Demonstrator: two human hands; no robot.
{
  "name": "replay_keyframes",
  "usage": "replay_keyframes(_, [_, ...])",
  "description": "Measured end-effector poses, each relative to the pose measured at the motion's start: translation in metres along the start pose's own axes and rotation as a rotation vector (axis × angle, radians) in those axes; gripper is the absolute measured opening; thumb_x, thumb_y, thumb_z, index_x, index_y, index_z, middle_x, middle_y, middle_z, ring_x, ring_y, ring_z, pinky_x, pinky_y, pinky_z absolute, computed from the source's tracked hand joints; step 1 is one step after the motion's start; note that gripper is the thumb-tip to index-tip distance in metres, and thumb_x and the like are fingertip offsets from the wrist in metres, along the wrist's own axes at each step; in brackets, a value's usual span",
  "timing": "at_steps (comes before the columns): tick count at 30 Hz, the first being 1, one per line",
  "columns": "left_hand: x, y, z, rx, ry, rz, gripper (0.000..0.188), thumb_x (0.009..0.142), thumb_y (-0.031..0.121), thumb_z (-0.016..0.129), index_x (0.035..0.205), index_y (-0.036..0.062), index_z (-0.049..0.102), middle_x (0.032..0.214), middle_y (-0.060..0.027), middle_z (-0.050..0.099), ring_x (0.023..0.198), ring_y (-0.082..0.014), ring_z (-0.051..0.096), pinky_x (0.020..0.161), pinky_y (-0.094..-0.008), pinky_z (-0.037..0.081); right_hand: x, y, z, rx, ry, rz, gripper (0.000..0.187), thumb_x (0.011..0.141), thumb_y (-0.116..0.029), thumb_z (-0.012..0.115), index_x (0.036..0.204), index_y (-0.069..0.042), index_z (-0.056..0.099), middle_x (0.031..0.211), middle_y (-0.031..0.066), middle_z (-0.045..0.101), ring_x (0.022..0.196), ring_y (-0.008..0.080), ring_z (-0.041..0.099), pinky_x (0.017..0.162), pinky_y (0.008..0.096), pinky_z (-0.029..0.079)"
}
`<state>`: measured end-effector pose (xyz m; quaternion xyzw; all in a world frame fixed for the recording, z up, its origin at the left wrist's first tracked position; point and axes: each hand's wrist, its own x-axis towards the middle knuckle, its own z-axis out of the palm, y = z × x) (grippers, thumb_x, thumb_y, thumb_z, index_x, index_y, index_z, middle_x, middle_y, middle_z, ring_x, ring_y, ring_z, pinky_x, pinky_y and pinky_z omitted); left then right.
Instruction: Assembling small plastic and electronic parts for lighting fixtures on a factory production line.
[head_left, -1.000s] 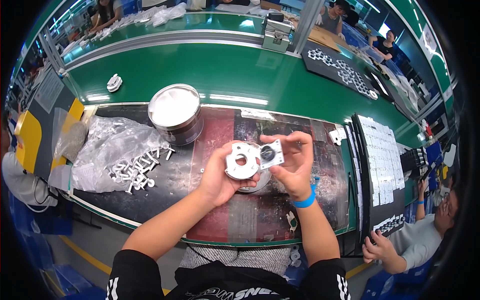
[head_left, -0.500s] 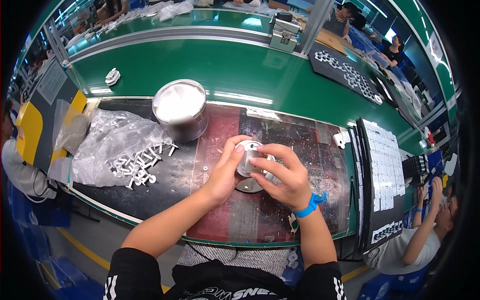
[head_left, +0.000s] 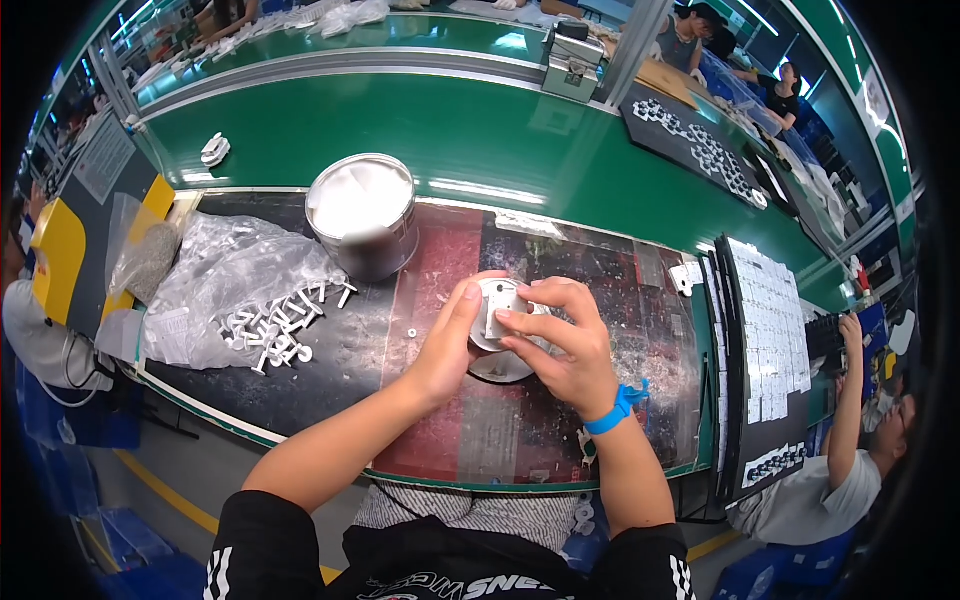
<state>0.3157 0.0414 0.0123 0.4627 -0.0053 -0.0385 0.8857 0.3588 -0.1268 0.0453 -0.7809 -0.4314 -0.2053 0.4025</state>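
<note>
Over the middle of the worktop, my left hand (head_left: pixel 445 348) wraps round the side of a round white plastic part (head_left: pixel 492 300) with a small dark hole. My right hand (head_left: pixel 577 352), a blue band on its wrist, pinches a raised flat piece on the part's face between thumb and fingers. Just below the part a shiny round metal disc (head_left: pixel 503 370) shows, partly covered by my hands; whether it touches the part I cannot tell. To the left, white mushroom-headed plastic pegs (head_left: pixel 280 332) spill from a clear plastic bag (head_left: pixel 232 268).
A large round tin (head_left: pixel 400 240) with white contents stands behind the pegs. On the right is an upright rack of dark boards (head_left: pixel 765 330) holding white pieces. A small white part (head_left: pixel 215 150) lies on the green belt (head_left: pixel 470 130). Other people sit at the right and beyond.
The white part has turned slightly in my hands, so its raised piece shows more plainly. My right fingers have shifted a little on it. The co-worker at right has raised an arm.
</note>
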Motion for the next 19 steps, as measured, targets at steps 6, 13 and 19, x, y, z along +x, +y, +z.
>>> replay_keyframes(6, [-0.002, 0.011, 0.005, -0.115, -0.039, -0.064, 0.044, 0.102, 0.030, 0.050, 0.137, 0.0063, 0.039, 0.122, -0.0153, 0.059, 0.109, -0.0212, 0.062, 0.087, -0.0343, 0.056, 0.005, 0.002, -0.010, 0.086, 0.027, 0.026, 0.041, 0.077, -0.021, 0.079, 0.115, -0.009, 0.069, 0.112, 0.0093, 0.064, 0.104, 0.0283, 0.059, 0.090, 0.0373, 0.049])
replay_keyframes(13, [0.004, 0.014, 0.004, -0.073, -0.093, -0.091, 0.042, 0.096, 0.021, 0.061, 0.126, 0.0018, 0.040, 0.117, -0.0249, 0.064, 0.098, -0.0297, 0.069, 0.075, -0.0341, 0.059, -0.001, 0.048, -0.055, -0.052, 0.100, 0.596, 0.013, 0.092, -0.008, 0.063, 0.101, -0.001, 0.069, 0.090, 0.0024, 0.062, 0.075, 0.0067, 0.055, 0.064, 0.0225, 0.042])
replay_keyframes(19, [0.005, 0.013, 0.000, -0.035, -0.068, -0.095, 0.043, 0.095, 0.022, 0.061, 0.128, 0.0028, 0.040, 0.115, -0.0238, 0.066, 0.101, -0.0281, 0.069, 0.074, -0.0322, 0.057, -0.020, 0.068, -0.068, -0.109, -0.309, 0.461, 0.026, 0.080, -0.009, 0.073, 0.106, -0.010, 0.071, 0.091, 0.0038, 0.058, 0.075, 0.0186, 0.051, 0.068, 0.0325, 0.046])
